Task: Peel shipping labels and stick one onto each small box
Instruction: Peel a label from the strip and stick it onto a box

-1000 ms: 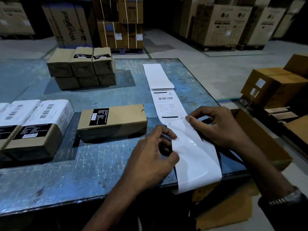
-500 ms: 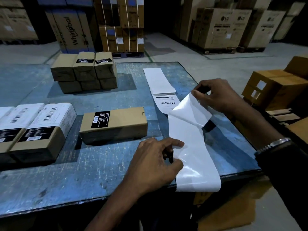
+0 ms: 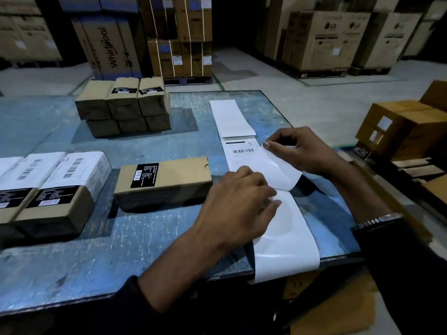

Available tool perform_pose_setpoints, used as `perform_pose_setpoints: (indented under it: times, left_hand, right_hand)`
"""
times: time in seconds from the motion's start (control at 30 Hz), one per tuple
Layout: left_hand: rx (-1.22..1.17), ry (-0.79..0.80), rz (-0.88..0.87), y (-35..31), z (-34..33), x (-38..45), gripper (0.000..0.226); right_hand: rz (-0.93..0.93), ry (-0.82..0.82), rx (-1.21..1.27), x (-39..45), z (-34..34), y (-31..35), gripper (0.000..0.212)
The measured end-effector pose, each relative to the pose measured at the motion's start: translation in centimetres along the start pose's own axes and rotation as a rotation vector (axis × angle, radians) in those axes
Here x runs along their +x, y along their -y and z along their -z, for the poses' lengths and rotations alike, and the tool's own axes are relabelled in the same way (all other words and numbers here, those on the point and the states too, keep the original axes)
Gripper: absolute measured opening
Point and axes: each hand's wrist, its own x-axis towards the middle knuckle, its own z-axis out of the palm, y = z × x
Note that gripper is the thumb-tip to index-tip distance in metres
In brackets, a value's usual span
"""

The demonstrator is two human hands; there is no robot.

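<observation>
Head view, right hand (image 3: 306,151): pinches the corner of the peeled label (image 3: 280,170), now curled lower over the strip (image 3: 285,235) than half a second ago
Left hand (image 3: 242,206): flat, fingers spread, has slid up the strip to the peel line, pinning it to the worktop (image 3: 96,257)
Label: nearly free, one edge still on the strip
Meaning: peel almost done; bare box (image 3: 162,182) just left awaits it
Labelled boxes (image 3: 58,187): far left

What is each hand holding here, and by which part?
The right hand pinches a peeled label by its lifted far corner. The left hand grips nothing; it presses the backing strip flat on the table.
</observation>
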Motion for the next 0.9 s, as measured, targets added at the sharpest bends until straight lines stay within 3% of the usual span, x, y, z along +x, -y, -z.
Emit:
perform_pose_setpoints:
  times: [0.1, 0.4, 0.9]
  left_hand:
    - [-0.040, 0.136, -0.022, -0.2, -1.2, -0.8, 0.034]
    - [-0.083, 0.156, -0.002, -0.5, -1.8, -1.3, 0.034]
    - [-0.139, 0.213, 0.036, -0.9, -0.5, 0.8, 0.029]
  right_hand:
    - [-0.026, -0.023, 0.019, -0.1, 0.1, -0.2, 0.013]
    - [-0.145, -0.113, -0.329, 1.1, 0.2, -2.8, 0.019]
    - [-0.300, -0.335, -0.369, 2.3, 1.2, -6.3, 0.027]
